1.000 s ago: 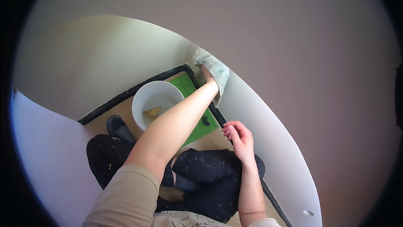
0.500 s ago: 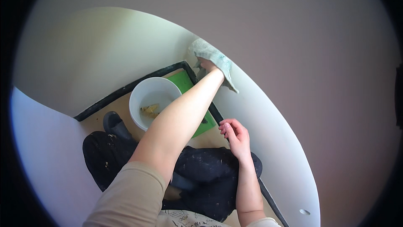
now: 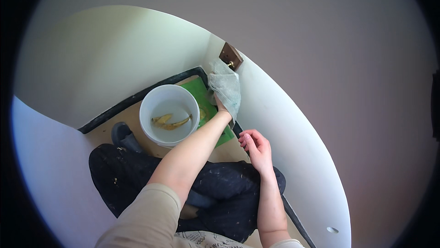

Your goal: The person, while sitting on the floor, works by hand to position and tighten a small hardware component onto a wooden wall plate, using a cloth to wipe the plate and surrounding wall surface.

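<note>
Left hand [image 3: 221,106] grasping a grey cloth [image 3: 226,87] against the white wall [image 3: 275,110] (right hand [image 3: 255,145] loosely curled, empty); firm, even pressure would serve best.

Home room corner; white walls [image 3: 114,60], black baseboard [image 3: 137,96], bare floor.

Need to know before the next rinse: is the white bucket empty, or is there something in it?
Not empty. The white bucket stands upright and its open top shows yellowish pieces lying at the bottom; whether there is water too, cannot tell.
</note>
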{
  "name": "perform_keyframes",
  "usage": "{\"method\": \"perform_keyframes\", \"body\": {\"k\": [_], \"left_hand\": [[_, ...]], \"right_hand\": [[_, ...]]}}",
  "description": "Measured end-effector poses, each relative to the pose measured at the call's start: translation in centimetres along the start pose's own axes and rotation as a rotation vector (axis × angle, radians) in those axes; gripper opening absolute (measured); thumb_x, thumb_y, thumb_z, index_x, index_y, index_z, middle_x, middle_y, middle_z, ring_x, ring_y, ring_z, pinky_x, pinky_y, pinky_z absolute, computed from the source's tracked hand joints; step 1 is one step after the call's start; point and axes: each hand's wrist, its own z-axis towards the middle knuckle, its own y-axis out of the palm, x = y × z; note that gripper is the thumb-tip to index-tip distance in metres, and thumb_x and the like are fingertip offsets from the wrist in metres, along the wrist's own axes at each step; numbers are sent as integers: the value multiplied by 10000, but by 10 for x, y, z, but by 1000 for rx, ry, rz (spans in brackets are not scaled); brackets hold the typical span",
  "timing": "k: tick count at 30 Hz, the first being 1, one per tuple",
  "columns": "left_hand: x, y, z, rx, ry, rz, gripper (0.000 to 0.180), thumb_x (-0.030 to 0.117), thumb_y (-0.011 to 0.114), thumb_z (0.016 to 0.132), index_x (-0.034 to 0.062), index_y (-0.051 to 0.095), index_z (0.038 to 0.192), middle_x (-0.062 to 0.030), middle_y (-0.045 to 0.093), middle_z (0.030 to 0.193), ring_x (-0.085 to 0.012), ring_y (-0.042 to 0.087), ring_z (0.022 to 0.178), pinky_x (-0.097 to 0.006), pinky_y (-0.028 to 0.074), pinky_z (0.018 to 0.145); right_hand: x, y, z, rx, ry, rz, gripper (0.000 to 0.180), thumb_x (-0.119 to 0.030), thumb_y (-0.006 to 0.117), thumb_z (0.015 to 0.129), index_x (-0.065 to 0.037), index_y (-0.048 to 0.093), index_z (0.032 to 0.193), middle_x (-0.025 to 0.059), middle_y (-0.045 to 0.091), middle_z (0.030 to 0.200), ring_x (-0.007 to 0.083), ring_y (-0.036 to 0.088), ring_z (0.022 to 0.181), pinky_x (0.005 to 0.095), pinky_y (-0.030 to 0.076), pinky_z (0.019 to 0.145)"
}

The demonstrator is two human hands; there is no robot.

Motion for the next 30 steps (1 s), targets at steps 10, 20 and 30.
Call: {"method": "perform_keyframes", "body": {"k": [10, 20, 30], "left_hand": [[-26, -8, 54, 205, 40, -63, 397, 273, 521, 1036, 53, 533, 1366, -125, 576, 1363, -228, 529, 1268, -363, 409, 1120], [-54, -53, 53, 234, -32, -507, 387, 283, 578, 976, 51, 529, 1283, -158, 525, 1359, -286, 459, 1325, -398, 360, 1151], [-59, -41, 57, 300, -69, -797, 416, 235, 672, 902, 38, 541, 1243, -164, 547, 1322, -312, 499, 1282, -406, 429, 1092]], "right_hand": [[-5, 9, 2, -39, 14, -25, 193, -184, 588, 1058, -19, 682, 1091, 28, 709, 898, 105, 646, 809, 266, 523, 738], [-5, 6, 6, -46, 9, -43, 207, -179, 570, 1069, -7, 682, 1099, 28, 700, 900, 101, 632, 809, 263, 516, 737], [-4, 12, 8, -91, 13, -68, 217, -199, 592, 1061, -4, 676, 1109, 55, 718, 914, 126, 673, 832, 286, 548, 774]]}}
